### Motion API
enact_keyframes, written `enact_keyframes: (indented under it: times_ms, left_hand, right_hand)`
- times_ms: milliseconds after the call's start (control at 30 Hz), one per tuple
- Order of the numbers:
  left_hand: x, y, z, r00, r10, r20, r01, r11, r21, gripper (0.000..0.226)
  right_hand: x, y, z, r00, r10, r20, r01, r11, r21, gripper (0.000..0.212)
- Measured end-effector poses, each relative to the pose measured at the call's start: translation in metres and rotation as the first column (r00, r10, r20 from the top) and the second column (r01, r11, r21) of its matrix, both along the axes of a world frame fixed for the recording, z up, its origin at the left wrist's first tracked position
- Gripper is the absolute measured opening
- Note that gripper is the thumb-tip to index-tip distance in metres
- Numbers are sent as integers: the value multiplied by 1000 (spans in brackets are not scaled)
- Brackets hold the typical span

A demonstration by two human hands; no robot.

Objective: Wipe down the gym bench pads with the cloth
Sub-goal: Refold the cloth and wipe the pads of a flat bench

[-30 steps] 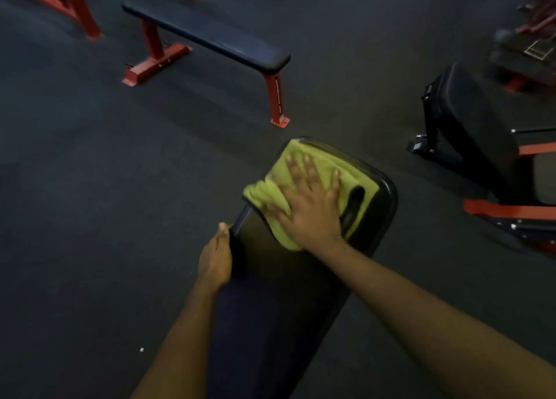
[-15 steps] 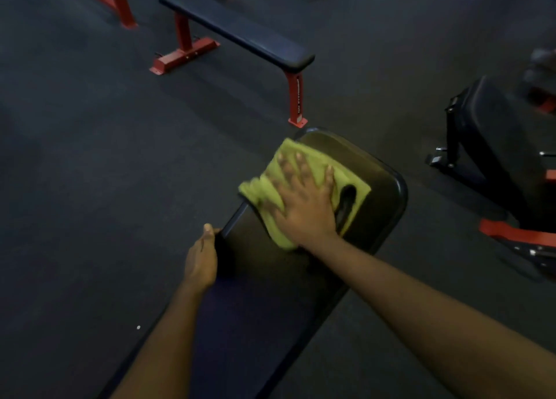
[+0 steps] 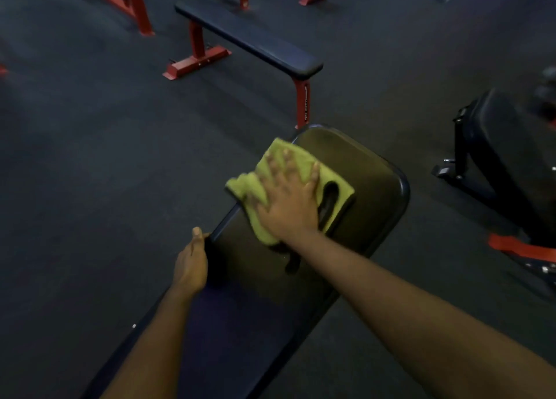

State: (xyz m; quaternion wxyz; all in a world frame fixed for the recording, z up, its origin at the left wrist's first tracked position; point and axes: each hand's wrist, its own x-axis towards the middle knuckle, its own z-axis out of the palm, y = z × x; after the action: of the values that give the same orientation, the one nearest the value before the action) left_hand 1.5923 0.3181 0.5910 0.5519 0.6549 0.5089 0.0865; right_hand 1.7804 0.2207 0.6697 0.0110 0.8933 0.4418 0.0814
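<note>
A black bench pad (image 3: 370, 194) runs from the bottom left up to the middle of the head view. On its far half lies a crumpled yellow-green cloth (image 3: 301, 161). My right hand (image 3: 288, 200) presses flat on the cloth with straight, spread fingers. My left hand (image 3: 192, 263) grips the pad's left edge, thumb on top and fingers hidden under the side.
A flat bench with a dark pad (image 3: 249, 41) and red legs stands just beyond, its near leg close to the pad's far end. Another black padded seat (image 3: 508, 146) with a red frame is at the right. More red frames (image 3: 126, 4) line the back. Dark rubber floor lies all around.
My right hand and the cloth have slid a little to the left across the pad's far end. The view has shifted to the right and down. My left hand keeps its grip.
</note>
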Motion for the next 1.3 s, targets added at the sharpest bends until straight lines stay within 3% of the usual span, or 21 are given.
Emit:
enact_keyframes:
  times_ms: [67, 133, 267, 333, 400, 533, 633, 700, 767, 833, 900, 1000, 1133, 1233, 1300]
  left_hand:
    - [-8, -7, -2, 999, 21, -44, -20, 999, 29, 82]
    - [-18, -14, 1, 999, -7, -31, 8, 999, 34, 81]
    - [-27, -20, 0, 999, -37, 6, 37, 999, -6, 76]
    - [-26, -19, 0, 999, -44, -13, 44, 999, -13, 79]
    - [-26, -17, -4, 998, -54, -25, 53, 998, -14, 84]
    - [-31, -14, -9, 997, -67, -39, 69, 997, 36, 85]
    - [-31, -18, -5, 997, -59, -50, 63, 995, 81, 76]
    - [-31, -23, -1, 997, -47, -58, 52, 996, 75, 65]
    - [-34, -22, 3, 996, -81, -48, 84, 995, 55, 66]
    - [-37, -21, 5, 994, -100, -42, 101, 994, 28, 69]
    - [-39, -17, 0, 992, -119, -43, 120, 992, 28, 71]
    - [-41, -11, -8, 988, -148, -39, 150, 986, 69, 73]
    - [-42, -10, -14, 991, -132, -12, 133, 987, 94, 68]
    - [-41, -13, -13, 992, -123, -9, 123, 981, 149, 65]
    - [-44, -13, -14, 992, -124, -4, 123, 981, 148, 66]
  right_hand:
    - [-32, -43, -16, 984, 175, -29, -176, 984, -34, 62]
    - [-40, -94, -23, 970, 237, -52, -239, 970, -34, 63]
    - [12, -138, 3, 994, -106, -8, 106, 991, 75, 61]
    - [41, -108, 23, 973, -231, -9, 231, 966, 116, 61]
    - [57, -55, 33, 967, -251, -35, 254, 958, 136, 65]
    - [25, 2, 8, 998, -64, -2, 64, 997, 44, 65]
    - [-32, -39, -22, 982, 188, 1, -188, 982, -6, 62]
    - [-54, -87, -34, 968, 251, -11, -251, 968, -26, 61]
    - [-53, -128, -33, 988, 154, -3, -154, 988, -3, 63]
    - [-33, -144, -21, 999, -51, 4, 51, 996, 70, 63]
    - [-11, -123, -5, 974, -225, -10, 225, 967, 122, 62]
    - [0, -56, 3, 947, -320, -9, 317, 935, 157, 64]
    - [-43, -22, -27, 989, -149, 17, 147, 985, 91, 66]
    - [-104, -64, -61, 997, 80, 9, -81, 995, 54, 62]
    - [-131, -105, -76, 990, 140, 6, -140, 990, 35, 61]
